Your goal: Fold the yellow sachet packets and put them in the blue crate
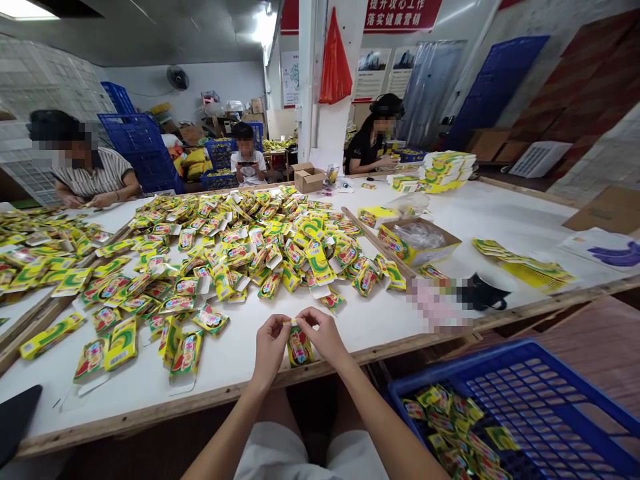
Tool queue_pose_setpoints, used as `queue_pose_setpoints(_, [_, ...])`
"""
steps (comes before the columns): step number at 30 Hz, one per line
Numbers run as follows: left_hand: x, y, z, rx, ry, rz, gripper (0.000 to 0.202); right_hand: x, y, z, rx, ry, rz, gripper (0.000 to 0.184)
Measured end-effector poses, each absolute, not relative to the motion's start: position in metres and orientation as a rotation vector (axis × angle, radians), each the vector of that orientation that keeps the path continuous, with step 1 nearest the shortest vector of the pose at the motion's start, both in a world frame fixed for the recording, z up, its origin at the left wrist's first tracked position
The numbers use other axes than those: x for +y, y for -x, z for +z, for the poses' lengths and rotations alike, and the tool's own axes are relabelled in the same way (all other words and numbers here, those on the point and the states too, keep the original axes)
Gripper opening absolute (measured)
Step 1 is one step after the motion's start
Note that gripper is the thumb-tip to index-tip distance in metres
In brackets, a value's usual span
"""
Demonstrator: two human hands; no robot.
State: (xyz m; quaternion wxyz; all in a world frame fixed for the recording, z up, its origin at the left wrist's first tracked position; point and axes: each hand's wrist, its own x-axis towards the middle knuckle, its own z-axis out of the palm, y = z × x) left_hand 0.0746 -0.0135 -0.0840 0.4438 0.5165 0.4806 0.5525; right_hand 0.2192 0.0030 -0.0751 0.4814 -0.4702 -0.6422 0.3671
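Observation:
A small yellow, green and red carton [299, 347] stands at the table's front edge, between my two hands. My left hand [273, 333] pinches the left side of its white top flap. From the other side, my right hand [319, 331] pinches the same flap, fingertips almost touching those of the left. Past my hands lies a wide pile of similar cartons [240, 250], many with white end flaps sticking out. A few loose cartons [186, 352] rest nearer the edge on the left.
A blue crate [505, 373] with several cartons inside sits low at the right. On the white table [370, 320] are a wooden strip [377, 243], an open box [425, 243], a dark mug [483, 291] and flat cartons [523, 261]. Co-workers [95, 167] sit around the table.

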Motion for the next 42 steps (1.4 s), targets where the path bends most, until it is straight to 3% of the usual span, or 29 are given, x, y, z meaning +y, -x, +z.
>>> queue_pose_setpoints(10, [-0.026,-0.067,-0.098,1.153,-1.386,1.26,0.022,-0.01,-0.221,-0.091,-1.492,1.059,1.028,0.013])
queue_pose_setpoints(14, [-0.01,-0.056,-0.093,1.239,-1.55,1.249,0.028,-0.028,-0.25,-0.068,-1.54,1.202,0.761,0.016])
queue_pose_setpoints(18, [0.038,-0.036,-0.093,1.64,-1.813,1.219,0.038,-0.067,-0.329,-0.032,-1.593,1.553,0.377,0.022])
queue_pose_setpoints(21, [0.075,-0.028,-0.094,1.927,-1.868,1.032,0.046,-0.088,-0.365,-0.018,-1.607,1.685,0.267,0.026])
queue_pose_setpoints(25, [0.078,-0.035,-0.093,1.929,-1.863,0.975,0.046,-0.083,-0.334,-0.038,-1.505,1.586,0.581,0.027])
queue_pose_setpoints(30, [0.006,-0.054,-0.106,1.686,-1.914,1.22,0.054,-0.04,-0.241,-0.082,-1.179,1.291,0.978,0.031])
queue_pose_setpoints(33, [-0.033,-0.059,-0.114,1.58,-1.863,1.298,0.057,-0.02,-0.206,-0.089,-1.064,1.111,1.068,0.039])
queue_pose_setpoints(37, [-0.041,-0.057,-0.107,1.391,-1.684,1.298,0.067,-0.013,-0.194,-0.087,-1.182,1.041,1.063,0.032])
queue_pose_setpoints(42, [-0.023,-0.05,-0.094,1.198,-1.511,1.273,0.044,-0.019,-0.207,-0.095,-1.372,1.016,1.066,0.033])
